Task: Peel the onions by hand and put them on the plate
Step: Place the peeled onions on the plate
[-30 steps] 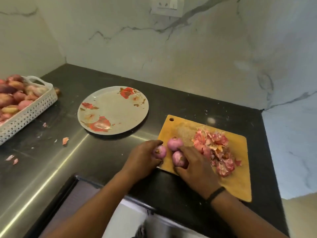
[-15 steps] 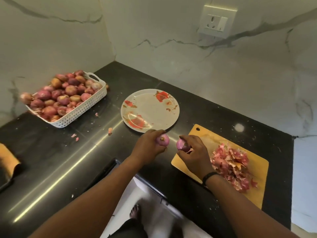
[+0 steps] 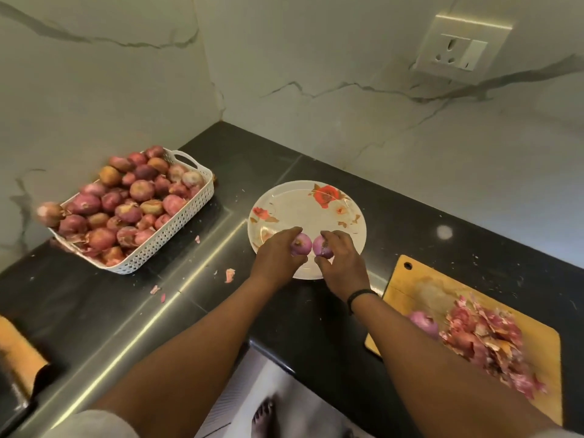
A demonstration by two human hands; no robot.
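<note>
Two hands are in frame: the left hand (image 3: 278, 257) holds one peeled onion (image 3: 301, 244) and the right hand (image 3: 343, 263) holds a second peeled onion (image 3: 322, 247), both over the lower part of one floral plate (image 3: 316, 203) at frame centre. A third peeled onion (image 3: 425, 324) lies on the one wooden cutting board (image 3: 420, 286) at lower right, beside one heap of peels (image 3: 486, 343). One white perforated basket (image 3: 180, 226) at centre left carries unpeeled onions (image 3: 126, 207); too many overlap for an exact count, roughly three dozen visible. About four loose peel scraps (image 3: 229, 275) lie on the dark surface (image 3: 94, 311). One wall socket (image 3: 461, 52) sits at upper right.
</note>
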